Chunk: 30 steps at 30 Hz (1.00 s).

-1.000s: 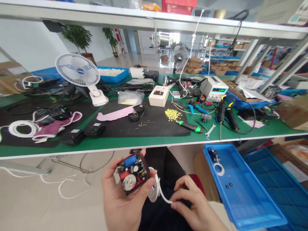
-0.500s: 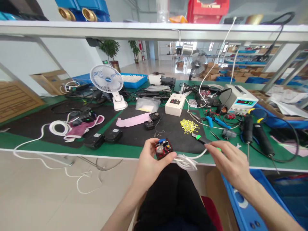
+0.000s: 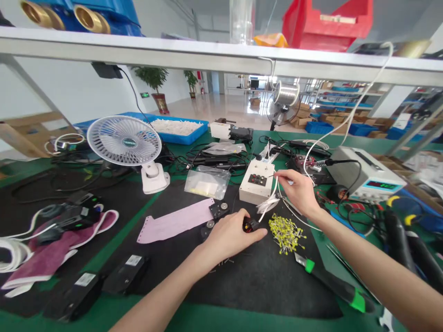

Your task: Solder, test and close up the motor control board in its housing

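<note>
My left hand (image 3: 233, 235) is closed round a small circuit board (image 3: 249, 225), which its fingers largely cover. A bundled white cable (image 3: 267, 204) runs from the board and lies against the front corner of a white box (image 3: 255, 184) with a dark panel of small terminals or buttons on top. At that box's right edge my right hand (image 3: 297, 190) pinches the cable's end, and a thin dark tip sticks out toward the panel. Right of my left hand is a heap of yellow-capped small parts (image 3: 285, 233). Black modules (image 3: 218, 210) sit by its wrist on a pink strip (image 3: 176, 221).
A utility knife (image 3: 332, 281) with green accents lies at front right. A white fan (image 3: 126, 143) stands at left, near black cases (image 3: 126, 274) and a purple cloth (image 3: 51, 251). A power supply (image 3: 367, 175) is at right. Overhead runs a shelf (image 3: 207, 55).
Both hands have moved forward over the bench, bringing the board and cable toward the white box. My right hand has raised the cable end to the box's edge. The view has moved closer.
</note>
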Tool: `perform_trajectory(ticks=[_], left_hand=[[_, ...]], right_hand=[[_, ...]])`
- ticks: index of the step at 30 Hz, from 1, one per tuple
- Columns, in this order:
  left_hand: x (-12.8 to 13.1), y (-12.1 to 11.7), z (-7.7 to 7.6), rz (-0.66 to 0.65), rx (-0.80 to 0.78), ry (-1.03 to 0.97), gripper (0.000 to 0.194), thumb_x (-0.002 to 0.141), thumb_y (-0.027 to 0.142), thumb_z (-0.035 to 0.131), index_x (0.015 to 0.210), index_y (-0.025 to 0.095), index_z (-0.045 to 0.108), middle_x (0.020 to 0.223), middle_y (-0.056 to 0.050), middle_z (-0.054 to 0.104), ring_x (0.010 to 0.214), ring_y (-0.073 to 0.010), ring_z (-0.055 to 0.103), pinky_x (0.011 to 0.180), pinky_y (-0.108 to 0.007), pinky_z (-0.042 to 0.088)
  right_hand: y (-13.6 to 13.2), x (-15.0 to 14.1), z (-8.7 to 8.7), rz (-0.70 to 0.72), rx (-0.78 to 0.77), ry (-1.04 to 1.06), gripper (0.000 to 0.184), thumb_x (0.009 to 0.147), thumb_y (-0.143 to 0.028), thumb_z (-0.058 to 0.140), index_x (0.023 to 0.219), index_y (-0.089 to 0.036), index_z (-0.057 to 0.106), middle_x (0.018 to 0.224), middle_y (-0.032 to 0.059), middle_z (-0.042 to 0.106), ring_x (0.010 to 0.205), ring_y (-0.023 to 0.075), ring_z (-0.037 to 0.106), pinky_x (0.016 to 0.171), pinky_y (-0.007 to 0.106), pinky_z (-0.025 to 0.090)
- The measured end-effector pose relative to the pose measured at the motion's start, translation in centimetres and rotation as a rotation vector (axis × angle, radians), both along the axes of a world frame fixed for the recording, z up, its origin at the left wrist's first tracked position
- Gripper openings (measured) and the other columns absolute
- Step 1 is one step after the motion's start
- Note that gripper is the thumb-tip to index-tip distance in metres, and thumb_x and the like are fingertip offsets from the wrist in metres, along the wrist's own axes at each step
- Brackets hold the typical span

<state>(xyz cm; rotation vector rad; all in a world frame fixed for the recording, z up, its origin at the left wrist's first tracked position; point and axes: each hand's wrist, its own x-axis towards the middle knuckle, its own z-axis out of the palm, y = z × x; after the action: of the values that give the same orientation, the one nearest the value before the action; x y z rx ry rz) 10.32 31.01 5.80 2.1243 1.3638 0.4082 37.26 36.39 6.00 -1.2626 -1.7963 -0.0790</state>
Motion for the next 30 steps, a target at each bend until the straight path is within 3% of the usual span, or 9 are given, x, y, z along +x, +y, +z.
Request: perform_trajectory(ticks=[4, 10, 14, 17, 19, 22, 25, 30], left_hand=[[1.2, 3.3, -1.2, -0.055, -0.023, 0.086, 0.073, 0.08, 0.087, 0.059, 0.112, 0.022, 0.071, 0.1, -0.016, 0.08, 0.095, -0.0431, 0.076, 0.076, -0.046, 0.053], [2.2, 4.6, -1.7, -0.17, -0.02, 0.162, 0.072, 0.084, 0.083, 0.058, 0.11, 0.017, 0.073, 0.099, -0.021, 0.08, 0.09, -0.046, 0.076, 0.074, -0.047, 0.053], [1.7, 5.4, -1.0, -0.228, 0.013, 0.188, 0.076, 0.079, 0.086, 0.063, 0.108, 0.017, 0.075, 0.097, -0.021, 0.079, 0.09, -0.0474, 0.075, 0.077, -0.049, 0.052], [1.1, 7.3, 0.4, -0.277, 0.035, 0.162, 0.073, 0.077, 0.087, 0.066, 0.106, 0.02, 0.077, 0.099, -0.017, 0.08, 0.091, -0.0441, 0.075, 0.077, -0.046, 0.051], [1.1, 9.0, 1.4, -0.294, 0.103, 0.132, 0.061, 0.09, 0.08, 0.058, 0.106, 0.024, 0.077, 0.099, -0.013, 0.079, 0.09, -0.0376, 0.075, 0.077, -0.042, 0.051], [2.1, 11.3, 2.1, -0.243, 0.302, 0.13, 0.044, 0.108, 0.053, 0.044, 0.116, 0.023, 0.075, 0.107, -0.011, 0.076, 0.1, -0.0332, 0.071, 0.085, -0.041, 0.051], [3.5, 12.7, 1.4, -0.21, 0.428, 0.143, 0.038, 0.109, 0.032, 0.041, 0.134, 0.02, 0.067, 0.123, -0.016, 0.069, 0.116, -0.0352, 0.063, 0.093, -0.044, 0.05], [4.2, 13.5, -0.5, -0.22, 0.505, 0.186, 0.036, 0.107, 0.021, 0.043, 0.137, 0.02, 0.064, 0.125, -0.016, 0.064, 0.113, -0.0347, 0.06, 0.09, -0.046, 0.052]], right_hand=[[3.8, 0.0, -1.6, 0.019, -0.1, 0.056, 0.028, 0.11, -0.04, 0.062, 0.11, -0.014, 0.073, 0.103, 0.006, 0.074, 0.091, 0.0178, 0.072, 0.088, 0.037, 0.061], [6.1, 0.0, -3.3, 0.057, -0.154, 0.073, 0.026, 0.108, -0.039, 0.064, 0.111, -0.015, 0.073, 0.106, 0.0065, 0.073, 0.093, 0.0182, 0.071, 0.09, 0.038, 0.059], [6.8, -0.4, -3.8, 0.064, -0.154, 0.07, 0.024, 0.107, -0.038, 0.065, 0.108, -0.015, 0.073, 0.106, 0.0062, 0.072, 0.093, 0.0182, 0.069, 0.089, 0.037, 0.058], [7.2, -0.7, -4.1, 0.051, -0.15, 0.081, 0.024, 0.108, -0.038, 0.064, 0.109, -0.015, 0.072, 0.106, 0.0062, 0.072, 0.091, 0.0178, 0.069, 0.088, 0.037, 0.058], [7.4, -0.9, -4.3, 0.042, -0.146, 0.088, 0.024, 0.108, -0.038, 0.063, 0.109, -0.015, 0.072, 0.105, 0.006, 0.071, 0.091, 0.0177, 0.068, 0.088, 0.037, 0.058], [7.6, -1.1, -4.5, 0.042, -0.142, 0.095, 0.023, 0.108, -0.037, 0.063, 0.107, -0.015, 0.071, 0.101, 0.0052, 0.07, 0.09, 0.0177, 0.068, 0.088, 0.036, 0.057], [7.7, -1.4, -4.3, 0.044, -0.144, 0.102, 0.02, 0.106, -0.033, 0.063, 0.104, -0.015, 0.071, 0.099, 0.0051, 0.07, 0.09, 0.018, 0.067, 0.088, 0.036, 0.056], [7.7, -1.5, -4.1, 0.056, -0.165, 0.128, 0.015, 0.102, -0.031, 0.064, 0.102, -0.02, 0.074, 0.1, 0.0065, 0.073, 0.092, 0.0211, 0.068, 0.088, 0.036, 0.056]])
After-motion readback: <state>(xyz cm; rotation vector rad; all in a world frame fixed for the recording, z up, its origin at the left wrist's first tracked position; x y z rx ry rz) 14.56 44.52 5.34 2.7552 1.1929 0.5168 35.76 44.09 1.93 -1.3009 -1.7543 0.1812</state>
